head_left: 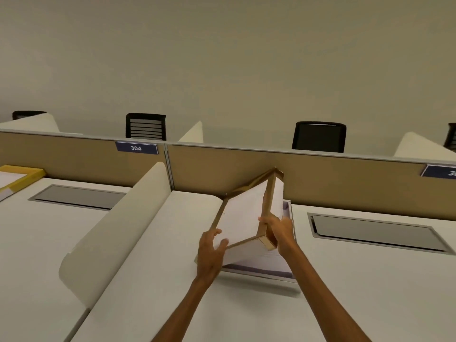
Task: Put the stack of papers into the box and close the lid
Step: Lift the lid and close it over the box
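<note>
A gold-edged box lid (243, 218) with a white inside is held tilted above the desk, its far corner raised against the partition. Under it lies a thick white stack of papers (256, 259), resting slanted in the shallow box base (259, 276), which has a pale grey rim. My left hand (209, 255) grips the lid's near left edge with fingers curled over the rim. My right hand (281, 233) clasps the lid's near right corner. The far part of the box base is hidden behind the lid and papers.
A cream curved divider (118, 230) stands to the left of the box. The tan partition wall (320, 178) runs along the desk's back. A grey cable hatch (375, 230) lies to the right. A yellow-rimmed box (24, 176) sits far left. Black chairs stand behind.
</note>
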The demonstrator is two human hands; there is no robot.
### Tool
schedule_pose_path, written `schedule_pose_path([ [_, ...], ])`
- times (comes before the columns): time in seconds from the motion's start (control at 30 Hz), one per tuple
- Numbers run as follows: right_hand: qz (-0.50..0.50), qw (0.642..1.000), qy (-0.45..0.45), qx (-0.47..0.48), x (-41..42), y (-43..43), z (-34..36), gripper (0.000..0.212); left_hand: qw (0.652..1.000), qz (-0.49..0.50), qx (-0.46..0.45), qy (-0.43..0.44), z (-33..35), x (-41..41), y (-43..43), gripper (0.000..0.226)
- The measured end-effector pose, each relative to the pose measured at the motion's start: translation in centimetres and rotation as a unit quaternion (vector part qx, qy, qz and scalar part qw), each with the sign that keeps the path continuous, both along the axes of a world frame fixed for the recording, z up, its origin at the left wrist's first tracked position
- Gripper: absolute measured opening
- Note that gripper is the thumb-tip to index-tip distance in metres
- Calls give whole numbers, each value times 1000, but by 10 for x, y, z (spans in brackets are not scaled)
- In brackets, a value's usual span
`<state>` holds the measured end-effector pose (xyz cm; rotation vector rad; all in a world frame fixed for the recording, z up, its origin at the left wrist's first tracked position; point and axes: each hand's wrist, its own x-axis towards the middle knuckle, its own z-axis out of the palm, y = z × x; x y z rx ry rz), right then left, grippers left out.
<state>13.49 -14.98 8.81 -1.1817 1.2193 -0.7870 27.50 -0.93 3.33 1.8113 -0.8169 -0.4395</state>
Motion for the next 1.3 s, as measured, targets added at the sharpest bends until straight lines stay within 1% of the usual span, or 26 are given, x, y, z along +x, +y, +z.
schedule_pose_path([
  [0.03,-8,1000,6,8,-8,-1,-6,46,998,32,54,7,-4,5,-1,45],
  [0.1,-19,999,29,19,-22,-5,-18,44,981,65,179,24,-17,18,0,65],
  [0.13,-22,999,41,20,-28,-7,-24,43,973,63,212,61,-23,25,3,72],
  [0.17,-22,998,51,20,-34,-8,-30,42,968,54,221,105,-29,30,5,75],
  [0.23,-17,997,70,16,-44,-11,-40,39,966,38,192,166,-36,37,7,62],
  [0.3,-12,996,85,8,-54,-14,-47,34,973,16,162,163,-35,37,7,47],
  [0.37,-22,995,97,2,-61,-20,-53,27,979,8,144,145,-31,30,6,40],
  [0.43,-34,994,102,13,-68,-26,-57,22,981,9,144,133,-28,23,1,41],
  [0.5,-37,993,106,33,-74,-29,-61,20,979,16,166,119,-25,16,-4,48],
  [0.6,-40,990,124,47,-79,-30,-72,20,977,14,193,92,-27,11,-6,55],
  [0.7,-38,987,151,45,-80,-24,-83,22,976,8,205,77,-30,8,-2,55],
  [0.83,-43,984,172,2,-81,-10,-98,33,975,6,209,78,-37,7,5,53],
  [0.93,-26,982,186,-19,-82,0,-105,29,976,5,204,79,-44,5,7,51],
  [1.03,-18,977,207,-42,-82,6,-110,38,975,3,208,74,-48,2,9,49],
  [1.13,-9,973,225,-58,-82,13,-117,45,974,-3,216,63,-55,0,9,54],
  [1.3,-15,970,230,-77,-83,19,-126,46,971,-5,235,50,-59,-3,9,62],
])
